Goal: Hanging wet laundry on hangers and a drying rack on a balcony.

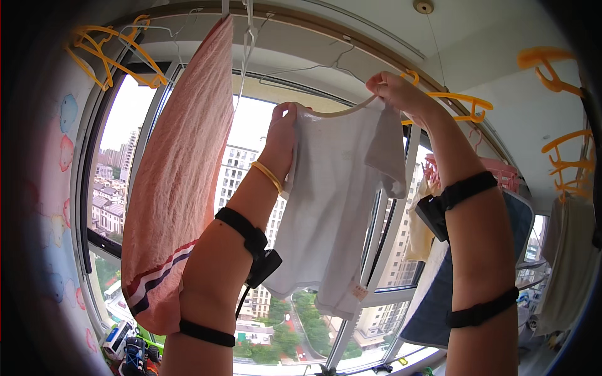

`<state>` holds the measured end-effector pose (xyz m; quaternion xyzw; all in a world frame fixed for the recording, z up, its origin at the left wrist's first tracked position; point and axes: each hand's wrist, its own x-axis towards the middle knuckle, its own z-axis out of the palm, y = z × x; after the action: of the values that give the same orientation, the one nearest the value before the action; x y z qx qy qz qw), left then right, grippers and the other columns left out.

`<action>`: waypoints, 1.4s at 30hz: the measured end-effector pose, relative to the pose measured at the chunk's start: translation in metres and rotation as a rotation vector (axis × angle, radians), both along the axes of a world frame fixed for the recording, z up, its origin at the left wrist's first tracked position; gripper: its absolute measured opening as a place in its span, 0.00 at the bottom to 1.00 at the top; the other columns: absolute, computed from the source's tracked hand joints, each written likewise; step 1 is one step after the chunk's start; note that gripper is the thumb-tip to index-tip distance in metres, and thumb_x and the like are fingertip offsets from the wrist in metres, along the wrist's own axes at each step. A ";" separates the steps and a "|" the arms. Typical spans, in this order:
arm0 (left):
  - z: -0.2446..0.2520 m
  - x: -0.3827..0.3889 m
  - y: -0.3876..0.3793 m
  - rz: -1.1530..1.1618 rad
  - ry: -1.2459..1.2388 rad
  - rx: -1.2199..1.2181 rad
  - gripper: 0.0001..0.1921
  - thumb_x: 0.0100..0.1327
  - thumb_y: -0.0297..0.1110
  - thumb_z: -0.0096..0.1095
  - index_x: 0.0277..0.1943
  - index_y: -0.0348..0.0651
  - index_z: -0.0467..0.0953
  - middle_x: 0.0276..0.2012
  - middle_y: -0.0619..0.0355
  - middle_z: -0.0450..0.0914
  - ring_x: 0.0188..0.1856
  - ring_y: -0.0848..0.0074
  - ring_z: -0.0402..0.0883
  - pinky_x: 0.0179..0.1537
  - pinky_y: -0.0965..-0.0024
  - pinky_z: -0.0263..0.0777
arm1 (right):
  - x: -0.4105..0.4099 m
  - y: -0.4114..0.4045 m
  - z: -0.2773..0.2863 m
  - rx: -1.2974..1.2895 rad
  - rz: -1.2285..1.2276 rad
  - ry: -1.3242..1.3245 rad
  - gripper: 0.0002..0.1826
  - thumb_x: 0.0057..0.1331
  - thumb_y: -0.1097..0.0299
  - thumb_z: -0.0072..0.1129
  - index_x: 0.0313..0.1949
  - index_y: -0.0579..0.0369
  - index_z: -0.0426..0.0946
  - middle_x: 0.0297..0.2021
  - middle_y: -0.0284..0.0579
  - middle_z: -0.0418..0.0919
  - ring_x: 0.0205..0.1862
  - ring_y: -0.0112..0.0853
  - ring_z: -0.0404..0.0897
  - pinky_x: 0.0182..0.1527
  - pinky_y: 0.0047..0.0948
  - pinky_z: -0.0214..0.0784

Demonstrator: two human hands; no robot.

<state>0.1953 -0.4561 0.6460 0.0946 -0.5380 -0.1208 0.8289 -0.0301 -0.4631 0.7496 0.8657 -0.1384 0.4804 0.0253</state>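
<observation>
A white short-sleeved shirt point(329, 188) hangs down in front of me, spread between my two raised hands. My left hand point(282, 136) grips it at the left end of the neckline. At the other end, higher up, my right hand point(400, 96) pinches the neckline near the shoulder. The right sleeve droops below that hand, and a small label with writing point(359, 290) shows at the lower hem. Just behind the shirt's top, a thin wire hanger point(305, 70) hangs from the overhead rail. A yellow plastic hanger point(461, 98) is partly covered by my right hand and wrist.
A pink towel point(183, 164) hangs close at the left. More yellow hangers point(117, 56) hang at upper left. A pink clip hanger point(498, 171) and dark blue cloth point(432, 301) hang at right. Toy vehicles point(134, 352) lie low by the window.
</observation>
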 end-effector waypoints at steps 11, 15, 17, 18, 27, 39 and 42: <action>0.039 0.038 0.014 0.556 -0.026 0.061 0.15 0.64 0.39 0.49 0.50 0.41 0.67 0.43 0.53 0.72 0.45 0.71 0.69 0.47 0.68 0.64 | -0.004 -0.008 0.018 -0.196 0.069 0.025 0.15 0.63 0.72 0.49 0.50 0.52 0.74 0.33 0.39 0.76 0.36 0.23 0.73 0.42 0.26 0.66; 0.052 0.053 0.015 0.713 0.078 -0.074 0.14 0.63 0.38 0.48 0.47 0.38 0.67 0.41 0.49 0.74 0.43 0.67 0.72 0.47 0.67 0.66 | 0.010 -0.004 0.016 -0.361 -0.062 -0.038 0.15 0.59 0.72 0.49 0.46 0.53 0.76 0.31 0.43 0.78 0.36 0.28 0.76 0.42 0.29 0.68; 0.053 0.050 0.015 0.811 0.122 -0.085 0.14 0.64 0.38 0.48 0.46 0.37 0.67 0.41 0.47 0.74 0.44 0.64 0.73 0.47 0.65 0.66 | 0.012 -0.002 0.015 -0.404 -0.107 -0.067 0.15 0.58 0.73 0.48 0.44 0.54 0.76 0.32 0.45 0.79 0.36 0.31 0.77 0.42 0.30 0.68; 0.054 0.043 0.016 0.898 0.167 -0.096 0.14 0.64 0.38 0.47 0.45 0.37 0.67 0.41 0.46 0.75 0.44 0.62 0.74 0.48 0.64 0.66 | 0.011 0.000 0.013 -0.447 -0.164 -0.094 0.14 0.57 0.73 0.47 0.43 0.55 0.75 0.33 0.47 0.79 0.36 0.34 0.78 0.42 0.31 0.69; 0.058 0.032 0.028 0.948 0.297 -0.157 0.10 0.64 0.36 0.50 0.39 0.38 0.67 0.42 0.47 0.78 0.46 0.59 0.76 0.48 0.64 0.66 | 0.007 -0.001 0.014 -0.530 -0.214 -0.136 0.11 0.56 0.76 0.49 0.39 0.56 0.75 0.23 0.39 0.73 0.27 0.26 0.72 0.31 0.27 0.65; 0.070 0.048 0.030 0.984 0.181 -0.532 0.04 0.63 0.27 0.52 0.34 0.38 0.65 0.44 0.50 0.79 0.42 0.69 0.76 0.48 0.70 0.66 | 0.008 -0.014 0.010 -0.452 -0.378 -0.110 0.13 0.54 0.78 0.47 0.41 0.58 0.72 0.39 0.54 0.77 0.44 0.45 0.77 0.45 0.38 0.68; 0.073 0.055 0.035 0.977 0.129 -0.610 0.03 0.62 0.25 0.50 0.34 0.38 0.64 0.44 0.50 0.79 0.42 0.70 0.77 0.49 0.71 0.66 | 0.013 -0.021 0.006 -0.503 -0.309 -0.129 0.11 0.59 0.76 0.40 0.40 0.58 0.69 0.29 0.51 0.76 0.33 0.37 0.76 0.37 0.34 0.66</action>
<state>0.2506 -0.4211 0.7186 0.0816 -0.3907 0.4309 0.8093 -0.0168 -0.4838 0.7560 0.7686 -0.1462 0.5442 0.3029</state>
